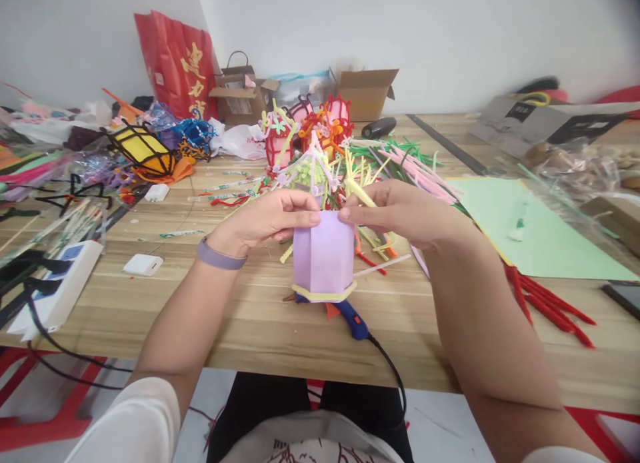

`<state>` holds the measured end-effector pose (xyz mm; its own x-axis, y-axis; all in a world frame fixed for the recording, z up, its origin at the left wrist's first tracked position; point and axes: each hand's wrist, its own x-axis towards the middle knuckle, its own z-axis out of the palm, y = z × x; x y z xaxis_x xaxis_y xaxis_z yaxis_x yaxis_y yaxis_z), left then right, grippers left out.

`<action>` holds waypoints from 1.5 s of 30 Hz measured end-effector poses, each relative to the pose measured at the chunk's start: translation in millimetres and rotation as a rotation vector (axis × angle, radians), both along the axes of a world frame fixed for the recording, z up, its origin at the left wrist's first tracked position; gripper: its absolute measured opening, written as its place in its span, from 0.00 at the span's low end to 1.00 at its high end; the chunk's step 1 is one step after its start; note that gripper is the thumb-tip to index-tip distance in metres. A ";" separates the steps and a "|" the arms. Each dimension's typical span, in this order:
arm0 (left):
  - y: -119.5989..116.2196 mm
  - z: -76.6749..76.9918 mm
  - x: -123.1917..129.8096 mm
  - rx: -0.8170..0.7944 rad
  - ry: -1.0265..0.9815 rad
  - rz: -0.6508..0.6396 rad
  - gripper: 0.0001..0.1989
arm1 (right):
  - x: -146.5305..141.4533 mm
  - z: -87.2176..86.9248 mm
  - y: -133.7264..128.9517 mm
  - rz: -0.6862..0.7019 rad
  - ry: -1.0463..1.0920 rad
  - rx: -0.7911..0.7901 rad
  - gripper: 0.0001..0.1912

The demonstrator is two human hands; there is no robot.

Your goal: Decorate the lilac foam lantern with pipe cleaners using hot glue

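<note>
A purple paper tube (pixel 331 253) with folded sides was held upright at the centre of the frame, a yellow strip (pixel 325 295) running along its lower edge. The tube lay below and between the fingertips of both hands. Its upper left edge was pinched between the thumb and fingers of the left hand (pixel 273 216), so that most of the paper hung to the lower right of that hand. The upper right edge was pinched by the right hand (pixel 395 210), with the tube to the lower left of it. The farther fingers of both hands were partly hidden.

Just under the tube, a blue glue gun (pixel 353 320) was seen lying on the wooden table (pixel 280 343), its front part covered from view by the paper. Behind the hands, finished lanterns (pixel 325 126) and fuzzy sticks (pixel 417 166) were heaped at the upper centre. A yellow and black lantern (pixel 143 150) was placed at the upper left, and a white power strip (pixel 60 286) at the left edge. A pale green sheet (pixel 545 230) was laid at the right, with red fuzzy sticks (pixel 550 303) beside its near edge.
</note>
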<state>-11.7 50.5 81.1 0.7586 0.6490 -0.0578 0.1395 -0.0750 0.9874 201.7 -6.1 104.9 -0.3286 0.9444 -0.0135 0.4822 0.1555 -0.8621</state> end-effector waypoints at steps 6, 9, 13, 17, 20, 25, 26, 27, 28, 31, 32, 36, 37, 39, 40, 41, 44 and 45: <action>4.9 -4.0 -2.2 -0.059 -0.026 -0.050 0.16 | -2.9 4.2 -2.6 0.055 0.085 0.006 0.22; 3.6 -2.9 -2.0 0.011 0.063 -0.051 0.13 | -4.4 3.6 -2.8 0.048 0.063 0.013 0.21; 0.2 2.6 -1.6 0.262 0.172 0.002 0.11 | -2.4 0.4 -1.2 0.048 -0.022 0.037 0.21; -5.5 9.5 -0.8 0.538 0.206 0.032 0.11 | -2.7 -0.9 -1.7 0.099 -0.098 0.046 0.18; -9.3 10.7 1.1 0.539 0.184 0.024 0.11 | -6.4 -0.2 -5.1 0.090 -0.141 0.070 0.18; -12.4 7.2 3.8 0.380 0.132 0.019 0.12 | -13.3 1.9 -12.2 0.030 -0.200 0.126 0.19; -12.8 6.9 3.8 0.364 0.126 0.023 0.11 | -13.9 2.3 -13.1 0.022 -0.207 0.139 0.19; -13.2 6.7 3.6 0.349 0.119 0.026 0.11 | -14.0 2.6 -13.7 0.020 -0.203 0.144 0.19; -13.6 6.6 3.2 0.331 0.109 0.026 0.11 | -13.7 2.9 -14.1 0.020 -0.191 0.142 0.18; -13.9 6.3 1.9 0.273 0.057 0.007 0.11 | -11.6 3.0 -14.2 0.032 -0.144 0.121 0.15; -13.8 5.9 1.8 0.256 0.043 -0.003 0.11 | -10.9 2.8 -14.1 0.037 -0.138 0.120 0.15; -13.9 3.9 3.2 0.228 0.038 -0.031 0.10 | -11.2 2.1 -14.5 0.060 -0.137 0.100 0.15; -14.0 3.6 3.7 0.224 0.041 -0.030 0.10 | -11.7 2.0 -14.8 0.059 -0.134 0.094 0.15; -14.2 3.5 4.6 0.215 0.040 -0.024 0.10 | -12.5 2.3 -15.5 0.052 -0.130 0.091 0.15; -14.3 3.7 4.9 0.209 0.038 -0.022 0.10 | -12.7 2.6 -15.8 0.045 -0.133 0.093 0.15; -14.4 4.1 5.1 0.204 0.039 -0.022 0.10 | -12.7 2.9 -16.1 0.043 -0.138 0.095 0.14; -15.2 5.8 5.4 0.190 0.053 -0.017 0.10 | -12.3 4.0 -16.9 0.053 -0.164 0.110 0.14; -15.9 6.6 5.6 0.185 0.056 -0.011 0.10 | -12.3 4.4 -17.1 0.056 -0.170 0.116 0.15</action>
